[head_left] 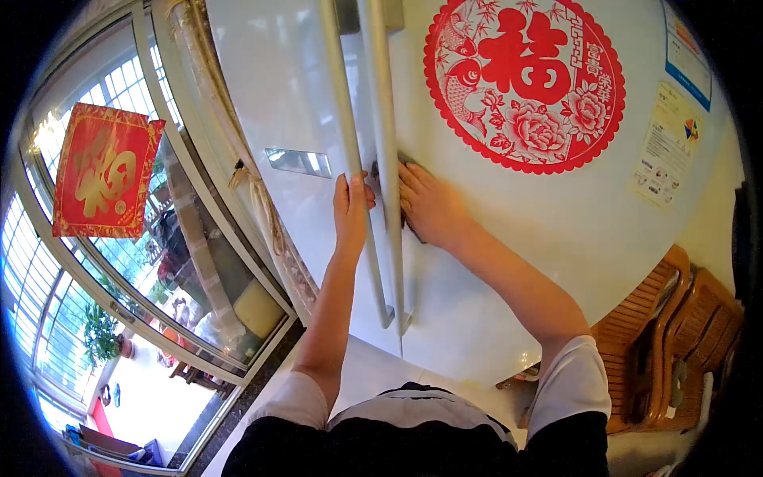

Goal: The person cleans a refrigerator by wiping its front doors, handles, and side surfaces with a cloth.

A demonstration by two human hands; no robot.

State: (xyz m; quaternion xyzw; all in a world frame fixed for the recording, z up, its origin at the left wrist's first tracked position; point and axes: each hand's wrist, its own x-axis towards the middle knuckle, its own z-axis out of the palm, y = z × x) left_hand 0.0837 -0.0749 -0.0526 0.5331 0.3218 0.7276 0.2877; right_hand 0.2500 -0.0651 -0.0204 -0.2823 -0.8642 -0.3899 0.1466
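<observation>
Two bare hands at the handles of a white double-door refrigerator (pixel 493 246).
The left grip (pixel 352 208) is clamped on the left door handle (pixel 343 103), thumb and fingers curled round the bar. The right grip (pixel 431 207) lies over a dark cloth (pixel 414 230) against the right door, just beside the right door handle (pixel 386 111); the cloth is mostly hidden, probably fabric, and I cannot tell whether those fingers close on it or only press it. Above and to the right of the right grip is a round red paper-cut decal (pixel 524 91), with a yellow label (pixel 666 143) farther right. A small reflective panel (pixel 298 162) sits near the left grip, up to its left; wooden chairs (pixel 671 342) stand well apart, below and right of both grips.
</observation>
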